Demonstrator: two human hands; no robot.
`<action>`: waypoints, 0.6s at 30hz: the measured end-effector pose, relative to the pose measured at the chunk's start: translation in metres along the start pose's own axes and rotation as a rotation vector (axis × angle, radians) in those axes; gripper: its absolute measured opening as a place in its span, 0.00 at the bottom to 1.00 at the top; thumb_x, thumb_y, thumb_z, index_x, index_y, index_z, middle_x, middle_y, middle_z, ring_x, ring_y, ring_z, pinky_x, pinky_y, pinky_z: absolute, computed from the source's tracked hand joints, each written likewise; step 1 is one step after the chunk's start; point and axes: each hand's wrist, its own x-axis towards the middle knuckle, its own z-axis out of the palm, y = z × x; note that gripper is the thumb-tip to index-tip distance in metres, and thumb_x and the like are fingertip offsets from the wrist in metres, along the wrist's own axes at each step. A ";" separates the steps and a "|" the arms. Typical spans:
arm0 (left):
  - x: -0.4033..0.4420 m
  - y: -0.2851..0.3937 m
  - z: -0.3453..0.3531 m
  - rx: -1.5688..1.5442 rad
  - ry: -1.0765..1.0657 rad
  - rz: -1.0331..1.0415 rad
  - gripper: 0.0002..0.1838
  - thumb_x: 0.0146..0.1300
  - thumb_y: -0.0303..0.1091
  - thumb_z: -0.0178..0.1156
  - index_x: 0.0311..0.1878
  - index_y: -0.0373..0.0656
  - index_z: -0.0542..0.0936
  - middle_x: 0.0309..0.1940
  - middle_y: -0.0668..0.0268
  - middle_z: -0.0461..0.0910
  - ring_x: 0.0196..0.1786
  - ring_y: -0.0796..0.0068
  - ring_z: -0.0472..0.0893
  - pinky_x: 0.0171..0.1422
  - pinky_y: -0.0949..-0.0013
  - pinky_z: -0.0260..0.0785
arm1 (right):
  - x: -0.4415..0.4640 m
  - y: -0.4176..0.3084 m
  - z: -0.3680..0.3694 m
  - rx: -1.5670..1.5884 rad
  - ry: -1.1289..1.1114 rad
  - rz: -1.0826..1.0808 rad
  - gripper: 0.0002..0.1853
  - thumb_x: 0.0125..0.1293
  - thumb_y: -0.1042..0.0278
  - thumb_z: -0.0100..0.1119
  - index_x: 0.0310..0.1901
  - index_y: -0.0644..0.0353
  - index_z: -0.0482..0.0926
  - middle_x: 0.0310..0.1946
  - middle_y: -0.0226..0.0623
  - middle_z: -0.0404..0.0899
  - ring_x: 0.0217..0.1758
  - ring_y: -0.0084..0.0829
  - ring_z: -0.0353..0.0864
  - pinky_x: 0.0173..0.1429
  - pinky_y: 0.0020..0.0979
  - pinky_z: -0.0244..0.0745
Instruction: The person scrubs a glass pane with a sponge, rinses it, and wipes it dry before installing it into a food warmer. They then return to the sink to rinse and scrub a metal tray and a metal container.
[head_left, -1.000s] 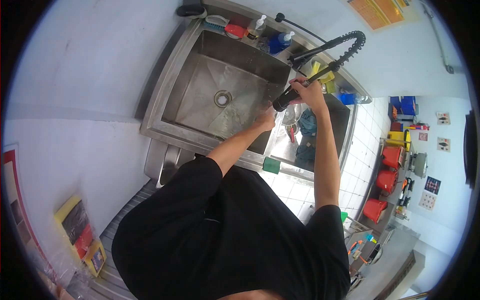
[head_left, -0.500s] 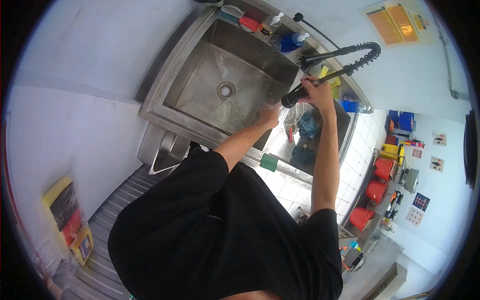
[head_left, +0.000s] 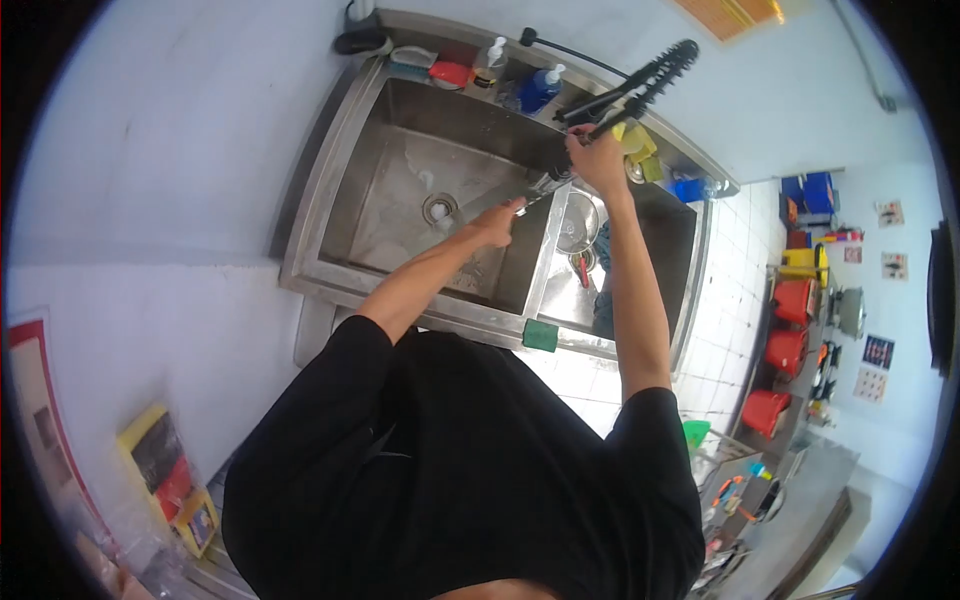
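My right hand [head_left: 597, 162] is closed around the black pull-down faucet sprayer [head_left: 602, 128], below its spring hose [head_left: 668, 72]. Pale streaks of water run from the sprayer's end toward my left hand [head_left: 492, 224], over the right side of the large sink basin [head_left: 400, 165]. The fingers of my left hand are curled. Something shiny shows at its fingertips, blurred by water, and I cannot make out its kind. Right of that hand, a round metal strainer [head_left: 577, 224] and a red-handled item [head_left: 584, 272] lie in the smaller basin.
Dark cloths [head_left: 603, 312] lie in the smaller basin. A green sponge [head_left: 540, 335] sits on the sink's front rim. Along the back ledge stand a blue soap bottle [head_left: 540, 90], a clear pump bottle [head_left: 489, 68], a red item [head_left: 450, 74] and yellow cloths [head_left: 637, 143].
My left hand has moved left, away from the divider, over the large basin. My right hand still grips the sprayer, its end now turned toward the left hand. The camera view has shifted.
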 end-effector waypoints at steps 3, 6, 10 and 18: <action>-0.006 -0.021 -0.043 0.016 -0.199 0.068 0.46 0.46 0.17 0.56 0.74 0.51 0.58 0.55 0.53 0.77 0.58 0.52 0.77 0.59 0.58 0.71 | 0.003 0.008 0.005 -0.004 -0.042 -0.039 0.12 0.60 0.64 0.59 0.33 0.66 0.82 0.20 0.42 0.81 0.19 0.35 0.84 0.28 0.33 0.79; -0.016 -0.023 -0.082 0.151 -0.279 0.169 0.46 0.47 0.17 0.55 0.74 0.55 0.61 0.42 0.56 0.80 0.46 0.58 0.79 0.54 0.66 0.70 | 0.009 0.018 0.008 -0.078 -0.136 -0.018 0.12 0.61 0.64 0.58 0.33 0.67 0.81 0.18 0.43 0.80 0.20 0.35 0.85 0.28 0.34 0.80; -0.002 -0.035 -0.107 0.133 -0.326 0.222 0.40 0.46 0.18 0.58 0.68 0.53 0.70 0.44 0.54 0.82 0.49 0.59 0.81 0.54 0.64 0.71 | 0.001 0.000 -0.011 0.106 -0.263 0.128 0.12 0.61 0.64 0.59 0.36 0.67 0.82 0.20 0.43 0.81 0.20 0.37 0.85 0.28 0.33 0.80; 0.054 -0.044 -0.141 0.387 -0.206 0.032 0.27 0.47 0.26 0.60 0.55 0.56 0.81 0.39 0.55 0.85 0.46 0.59 0.84 0.54 0.58 0.73 | -0.013 -0.019 0.013 0.773 -0.228 0.140 0.12 0.62 0.69 0.61 0.44 0.67 0.82 0.33 0.40 0.84 0.35 0.30 0.87 0.35 0.29 0.87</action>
